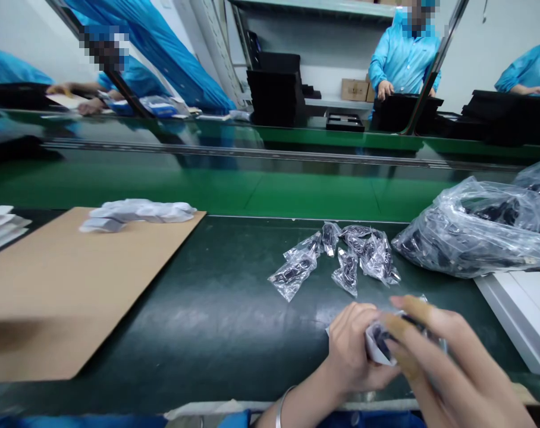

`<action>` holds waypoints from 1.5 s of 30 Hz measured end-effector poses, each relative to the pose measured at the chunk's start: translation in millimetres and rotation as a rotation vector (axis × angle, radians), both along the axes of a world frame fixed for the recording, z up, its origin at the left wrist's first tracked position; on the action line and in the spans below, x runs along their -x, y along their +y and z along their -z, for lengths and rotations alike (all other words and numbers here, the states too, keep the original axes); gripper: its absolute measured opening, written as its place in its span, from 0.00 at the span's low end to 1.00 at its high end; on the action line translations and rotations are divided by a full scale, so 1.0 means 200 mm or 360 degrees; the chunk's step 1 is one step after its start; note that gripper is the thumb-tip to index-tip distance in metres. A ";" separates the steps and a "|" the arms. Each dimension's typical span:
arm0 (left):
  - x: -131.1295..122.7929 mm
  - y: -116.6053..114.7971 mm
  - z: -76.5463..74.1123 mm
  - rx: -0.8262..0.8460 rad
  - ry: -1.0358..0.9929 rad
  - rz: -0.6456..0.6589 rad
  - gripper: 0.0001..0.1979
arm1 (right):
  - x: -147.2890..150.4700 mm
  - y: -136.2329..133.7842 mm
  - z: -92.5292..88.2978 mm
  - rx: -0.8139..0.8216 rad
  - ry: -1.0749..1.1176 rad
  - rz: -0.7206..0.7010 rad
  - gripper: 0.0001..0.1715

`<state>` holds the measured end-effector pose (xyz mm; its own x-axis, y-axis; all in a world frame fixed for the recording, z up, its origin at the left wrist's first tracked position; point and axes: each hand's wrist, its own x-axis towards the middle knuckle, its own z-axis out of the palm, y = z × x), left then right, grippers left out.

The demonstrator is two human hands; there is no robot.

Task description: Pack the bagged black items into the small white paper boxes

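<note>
Near the front edge of the table, my left hand is closed around a small white pouch with something dark in its mouth. My right hand, slightly blurred, has its fingers bent at that mouth, with tan covers on the fingertips. Dark stuff and clear plastic show between and behind its fingers, so it seems to grip a small dark item in a clear bag; the item's kind is hidden. Beyond my hands lie several clear-bagged dark items on the green tabletop.
A large clear bag of dark items rests at the right, by a white box. At left, a cardboard sheet bears a row of white packets. A green conveyor runs behind; co-workers in blue stand beyond.
</note>
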<state>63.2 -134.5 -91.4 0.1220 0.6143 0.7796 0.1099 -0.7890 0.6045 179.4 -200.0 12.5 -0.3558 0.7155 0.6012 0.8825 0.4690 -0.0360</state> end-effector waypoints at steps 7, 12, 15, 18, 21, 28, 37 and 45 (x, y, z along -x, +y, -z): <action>-0.01 0.03 0.00 -0.0189 0.0049 -0.0123 0.21 | -0.05 0.00 0.01 -0.0154 0.0322 0.0187 0.09; -0.02 0.03 -0.01 -0.0215 0.0068 -0.0098 0.19 | -0.03 0.05 -0.05 -0.0135 0.0278 0.0115 0.09; -0.01 0.04 -0.01 -0.0200 0.0047 -0.0107 0.21 | 0.00 0.09 -0.08 -0.0142 0.0283 0.0132 0.06; -0.01 0.04 -0.02 -0.0243 -0.0030 -0.0172 0.23 | 0.04 0.13 -0.09 -0.0144 0.0321 0.0124 0.05; -0.02 0.04 -0.04 -0.0235 -0.0064 -0.0196 0.18 | 0.08 0.14 -0.10 -0.0142 0.0380 0.0103 0.07; -0.01 0.03 -0.02 -0.0073 -0.0190 -0.0079 0.17 | 0.10 0.11 0.02 -0.0217 0.0360 0.0053 0.10; 0.00 0.05 0.02 -0.0272 -0.0097 -0.0033 0.21 | 0.02 -0.05 0.27 -0.0366 0.0167 0.0251 0.10; 0.02 0.03 0.03 -0.0151 0.0037 -0.0218 0.22 | -0.04 -0.03 0.21 0.0226 0.1058 0.0256 0.22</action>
